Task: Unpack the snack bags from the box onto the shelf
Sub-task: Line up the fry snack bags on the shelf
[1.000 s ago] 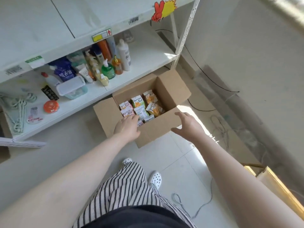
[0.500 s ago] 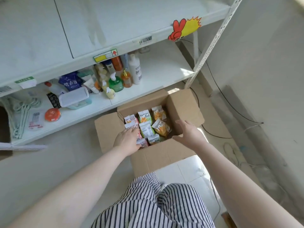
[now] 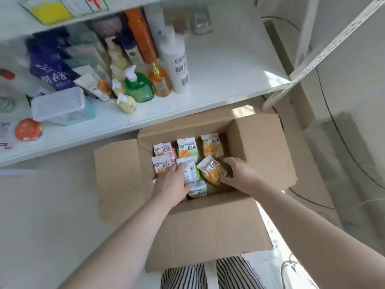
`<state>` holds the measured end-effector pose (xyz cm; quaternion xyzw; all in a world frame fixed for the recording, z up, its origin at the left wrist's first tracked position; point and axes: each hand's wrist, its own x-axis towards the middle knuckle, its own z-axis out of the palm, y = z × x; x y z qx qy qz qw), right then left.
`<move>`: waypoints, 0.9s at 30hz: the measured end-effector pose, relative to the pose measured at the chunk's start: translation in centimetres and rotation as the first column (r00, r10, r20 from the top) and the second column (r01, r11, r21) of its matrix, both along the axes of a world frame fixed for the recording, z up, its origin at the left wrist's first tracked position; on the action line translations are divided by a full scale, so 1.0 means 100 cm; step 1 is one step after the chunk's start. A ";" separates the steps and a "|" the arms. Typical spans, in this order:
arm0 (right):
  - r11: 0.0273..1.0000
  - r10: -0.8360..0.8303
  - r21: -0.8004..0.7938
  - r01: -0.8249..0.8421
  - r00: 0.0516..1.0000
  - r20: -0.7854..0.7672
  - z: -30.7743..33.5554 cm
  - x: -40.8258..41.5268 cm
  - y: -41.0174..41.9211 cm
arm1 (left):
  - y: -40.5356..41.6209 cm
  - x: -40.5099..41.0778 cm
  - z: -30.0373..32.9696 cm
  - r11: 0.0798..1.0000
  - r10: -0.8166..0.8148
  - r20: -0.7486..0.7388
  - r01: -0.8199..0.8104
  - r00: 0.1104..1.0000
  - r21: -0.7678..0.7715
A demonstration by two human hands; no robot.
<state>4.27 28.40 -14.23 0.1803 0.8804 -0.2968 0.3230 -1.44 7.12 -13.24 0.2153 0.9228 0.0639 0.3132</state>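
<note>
On the white shelf (image 3: 218,97), a navy pouch (image 3: 50,74) printed 洗衣液 stands left of a green pump bottle (image 3: 138,88). Below, an open corrugated cardboard box (image 3: 260,147) holds glossy snack bags (image 3: 186,149), one reading WATUDOU. Left hand (image 3: 169,184) grips a white bag (image 3: 190,170) at box centre; right hand (image 3: 241,176) pinches an orange bag (image 3: 210,170) just beside it.

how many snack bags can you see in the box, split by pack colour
Green snack bags: 3
Orange snack bags: 2
Pink snack bags: 2
Total showing in the box: 7; the left hand and right hand may hide more.
</note>
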 end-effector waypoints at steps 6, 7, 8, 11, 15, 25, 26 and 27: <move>0.999 -0.035 0.013 0.034 0.997 0.072 -0.156 -0.010 0.013 | 0.029 -0.009 -0.147 0.996 0.061 0.069 -0.065 0.996 0.054; 0.997 -0.074 0.011 0.073 0.994 0.084 -0.180 -0.012 0.014 | 0.034 -0.013 -0.170 0.994 0.081 0.077 -0.086 0.994 0.067; 0.994 -0.113 0.008 0.112 0.990 0.088 -0.202 -0.014 0.015 | 0.038 -0.019 -0.191 0.989 0.109 0.087 -0.117 0.990 0.086; 0.966 -0.252 -0.031 0.257 0.962 0.109 -0.257 -0.021 0.018 | 0.056 -0.036 -0.254 0.956 0.218 0.151 -0.241 0.964 0.165; 0.935 -0.344 -0.029 0.352 0.927 0.151 -0.302 -0.031 0.020 | 0.083 -0.058 -0.313 0.851 0.380 0.281 -0.453 0.881 0.266; 0.969 -0.247 0.025 0.248 0.947 0.206 -0.371 -0.039 0.024 | 0.145 -0.085 -0.408 0.685 0.584 0.405 -0.695 0.704 0.221; 0.973 -0.230 0.034 0.228 0.949 0.218 -0.373 -0.040 0.024 | 0.149 -0.086 -0.413 0.674 0.607 0.380 -0.705 0.698 0.220; 0.978 -0.209 0.039 0.206 0.951 0.228 -0.374 -0.041 0.024 | 0.152 -0.086 -0.417 0.655 0.629 0.368 -0.721 0.685 0.223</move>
